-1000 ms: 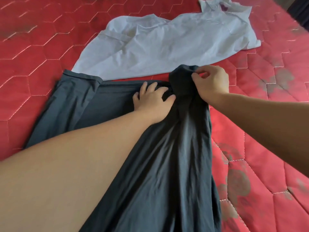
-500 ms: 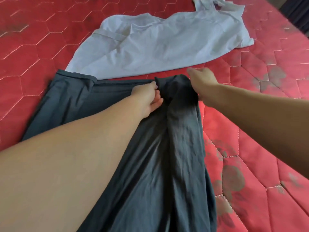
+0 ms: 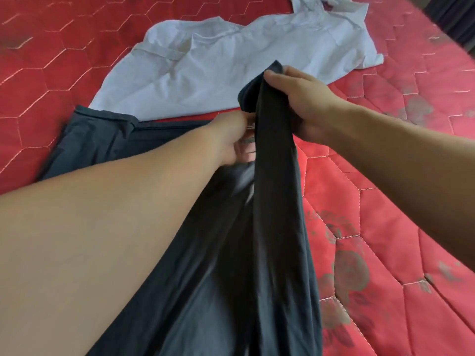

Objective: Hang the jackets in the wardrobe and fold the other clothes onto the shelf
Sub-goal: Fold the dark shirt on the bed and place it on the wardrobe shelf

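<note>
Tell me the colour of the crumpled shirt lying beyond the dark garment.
Pale blue crumpled shirt, clearest in the head view.

Your right hand at one o'clock curls round the dark garment; your left hand pinches it at eleven o'clock, forearms converging

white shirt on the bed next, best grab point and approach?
Probably the collar end of the white shirt, at the far right where the fabric bunches up and stands off the red mattress. Come from above on the right side. The rest lies flat and wrinkled, giving little to pinch. Both the right hand and left hand are busy on the dark garment.
</note>
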`<state>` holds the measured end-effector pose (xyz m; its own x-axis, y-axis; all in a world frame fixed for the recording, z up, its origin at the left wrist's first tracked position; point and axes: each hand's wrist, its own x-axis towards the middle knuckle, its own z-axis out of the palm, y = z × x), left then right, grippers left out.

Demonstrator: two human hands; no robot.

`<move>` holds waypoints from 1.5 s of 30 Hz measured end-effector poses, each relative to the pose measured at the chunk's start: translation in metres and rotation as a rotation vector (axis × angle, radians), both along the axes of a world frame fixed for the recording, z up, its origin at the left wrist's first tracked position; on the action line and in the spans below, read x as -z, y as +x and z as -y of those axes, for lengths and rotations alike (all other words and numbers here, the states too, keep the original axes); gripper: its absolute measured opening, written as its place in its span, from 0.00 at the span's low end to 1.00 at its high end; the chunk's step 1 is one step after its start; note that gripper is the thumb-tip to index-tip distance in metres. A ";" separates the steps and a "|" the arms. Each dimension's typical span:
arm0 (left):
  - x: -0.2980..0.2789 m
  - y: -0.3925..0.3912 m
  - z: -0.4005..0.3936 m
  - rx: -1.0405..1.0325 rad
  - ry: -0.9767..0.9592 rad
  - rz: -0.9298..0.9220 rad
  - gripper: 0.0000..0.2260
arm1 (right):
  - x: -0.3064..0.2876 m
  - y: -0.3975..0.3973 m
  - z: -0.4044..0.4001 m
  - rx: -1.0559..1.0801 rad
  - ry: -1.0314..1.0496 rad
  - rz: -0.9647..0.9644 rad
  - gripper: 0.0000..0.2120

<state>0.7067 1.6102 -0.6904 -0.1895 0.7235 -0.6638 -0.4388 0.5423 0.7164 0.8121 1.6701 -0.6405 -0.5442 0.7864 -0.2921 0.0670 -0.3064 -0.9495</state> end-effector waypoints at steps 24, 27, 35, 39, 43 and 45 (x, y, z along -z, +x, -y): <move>0.049 0.025 0.074 0.574 0.134 -1.531 0.23 | 0.104 0.060 0.072 -0.180 0.939 0.906 0.27; 0.046 0.054 0.119 0.557 0.239 -1.489 0.23 | 0.107 0.092 0.107 -0.100 0.883 0.895 0.27; 0.058 0.102 0.217 0.680 0.137 -1.471 0.24 | 0.115 0.153 0.223 -0.134 0.903 0.965 0.28; 0.048 0.134 0.262 0.687 0.125 -1.385 0.25 | 0.101 0.167 0.278 -0.094 0.828 0.826 0.25; 0.033 0.159 0.312 0.632 0.184 -1.214 0.24 | 0.074 0.189 0.334 0.132 0.460 0.633 0.28; 0.023 0.169 0.336 0.597 0.219 -1.116 0.23 | 0.062 0.199 0.362 0.232 0.259 0.687 0.27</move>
<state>0.8759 1.2740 -0.7137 -0.1732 0.9616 -0.2130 0.7226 0.2710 0.6359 1.0107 1.3086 -0.7021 -0.1200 0.9477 -0.2958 0.6284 -0.1582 -0.7616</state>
